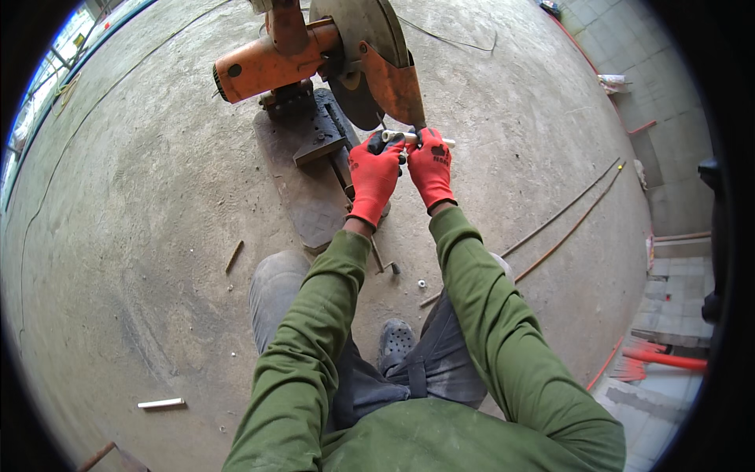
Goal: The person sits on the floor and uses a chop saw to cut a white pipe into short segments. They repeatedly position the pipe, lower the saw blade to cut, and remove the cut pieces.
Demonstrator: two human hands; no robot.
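My left hand (376,168) and my right hand (432,160), both in red gloves with black-coated fingers, grip a short white pipe (393,136). Its hollow end sticks out on the left, and the other end shows past the right hand. The fingers hide its middle. Just beyond my hands stands an orange chop saw (268,62) with a large round cutting disc (357,97) and an orange guard (392,82). The guard's lower tip comes down close to my right hand. The saw's metal base (289,177) carries an angled fence (318,152).
A vise crank (386,268) extends from the base between my knees. Two long thin rods (566,227) lie on the concrete floor to the right. Another white pipe piece (161,403) rests at lower left, a rusty metal strip (234,256) nearer the saw. A cable (88,112) crosses the left side.
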